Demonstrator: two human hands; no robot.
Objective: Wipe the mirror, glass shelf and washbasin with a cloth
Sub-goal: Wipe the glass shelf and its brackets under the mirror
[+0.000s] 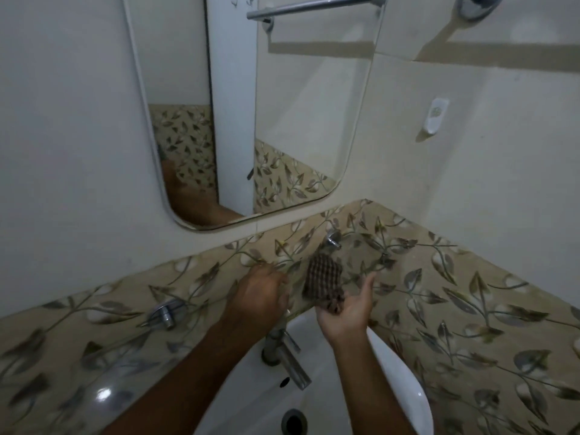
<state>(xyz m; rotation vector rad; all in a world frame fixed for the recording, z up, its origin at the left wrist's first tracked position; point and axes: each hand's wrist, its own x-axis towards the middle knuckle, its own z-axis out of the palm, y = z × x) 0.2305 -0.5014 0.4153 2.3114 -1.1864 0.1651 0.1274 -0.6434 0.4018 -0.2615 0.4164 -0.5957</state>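
A dark checked cloth [323,279] hangs from the fingers of my right hand [345,312], which is turned palm up over the back of the white washbasin [405,384]. The cloth lies against the clear glass shelf [356,251], which runs between two chrome brackets along the leaf-patterned tiles. My left hand [260,296] is closed just left of the cloth, at the shelf; whether it grips anything is hidden. The rounded mirror [298,105] hangs on the wall above both hands.
A chrome tap [287,356] stands on the basin below my hands, with the drain hole [293,422] in front of it. A chrome towel bar [314,6] and a white wall hook [436,116] are mounted high on the right wall.
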